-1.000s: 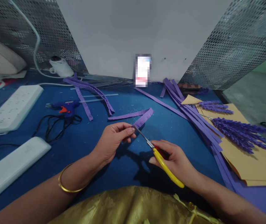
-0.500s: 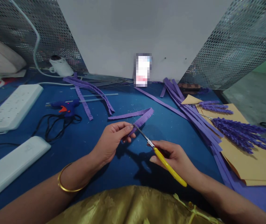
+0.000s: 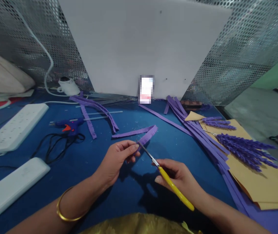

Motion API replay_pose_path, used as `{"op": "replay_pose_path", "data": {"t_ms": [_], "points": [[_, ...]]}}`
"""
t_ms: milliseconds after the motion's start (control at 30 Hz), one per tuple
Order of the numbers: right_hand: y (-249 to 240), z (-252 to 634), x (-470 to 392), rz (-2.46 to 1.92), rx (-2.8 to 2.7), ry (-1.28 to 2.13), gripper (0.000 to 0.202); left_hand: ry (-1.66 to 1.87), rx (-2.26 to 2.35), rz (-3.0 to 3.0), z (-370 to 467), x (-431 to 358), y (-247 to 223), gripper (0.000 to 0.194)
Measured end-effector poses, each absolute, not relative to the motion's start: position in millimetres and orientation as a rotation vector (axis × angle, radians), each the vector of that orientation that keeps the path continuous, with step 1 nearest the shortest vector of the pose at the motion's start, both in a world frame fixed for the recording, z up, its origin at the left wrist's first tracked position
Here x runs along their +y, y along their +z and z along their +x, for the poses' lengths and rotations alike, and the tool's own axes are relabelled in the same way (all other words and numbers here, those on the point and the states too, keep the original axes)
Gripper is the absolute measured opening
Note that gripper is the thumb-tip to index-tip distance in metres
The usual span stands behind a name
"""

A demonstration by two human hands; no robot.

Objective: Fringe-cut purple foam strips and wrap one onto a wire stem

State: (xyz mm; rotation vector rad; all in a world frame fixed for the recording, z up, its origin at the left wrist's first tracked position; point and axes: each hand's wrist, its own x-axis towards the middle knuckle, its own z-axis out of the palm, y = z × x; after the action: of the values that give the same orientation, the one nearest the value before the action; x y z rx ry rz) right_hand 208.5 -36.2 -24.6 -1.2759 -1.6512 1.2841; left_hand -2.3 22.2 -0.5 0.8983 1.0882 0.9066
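Note:
Between its thumb and fingers, my left hand (image 3: 119, 157) pinches one end of a fringed purple paper strip (image 3: 148, 134). The strip runs away from the hand, bends at its far right and lies back leftward on the blue table. My right hand (image 3: 178, 175) holds scissors (image 3: 173, 185) with yellow handles. Their metal blades point up and left, with the tips at the strip's edge beside my left thumb. Two more fringed strips (image 3: 89, 122) lie at the back left. A bundle of uncut purple strips (image 3: 204, 139) stretches along the right.
At left are a blue glue gun (image 3: 72, 125) with a black cord and two white power strips (image 3: 19, 125). A lit phone (image 3: 145, 89) leans on the white board at the back. Purple flower stems (image 3: 246, 149) rest on tan paper (image 3: 268, 188) at right.
The camera view has tilted upward, so the table and both hands appear lower. Both hands keep nearly the same hold on the strip and scissors.

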Motion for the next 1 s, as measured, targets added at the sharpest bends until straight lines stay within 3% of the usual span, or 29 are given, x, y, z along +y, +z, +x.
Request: {"op": "replay_pose_path", "data": {"t_ms": [333,533,1000], "points": [[-34.9,211.5,-37.4,-1.301,-1.677,1.227,0.026,0.931,1.086,0.927,-0.9,21.9,0.2,0.016],[-27.4,213.5,-40.7,-1.387,-1.761,1.122,0.038,0.955,1.084,0.937,-0.7,22.1,-0.7,0.014],[-17.7,213.2,-40.8,-1.447,-1.869,0.983,0.038,0.952,1.084,0.934,-1.8,23.2,-2.2,0.013]]}}
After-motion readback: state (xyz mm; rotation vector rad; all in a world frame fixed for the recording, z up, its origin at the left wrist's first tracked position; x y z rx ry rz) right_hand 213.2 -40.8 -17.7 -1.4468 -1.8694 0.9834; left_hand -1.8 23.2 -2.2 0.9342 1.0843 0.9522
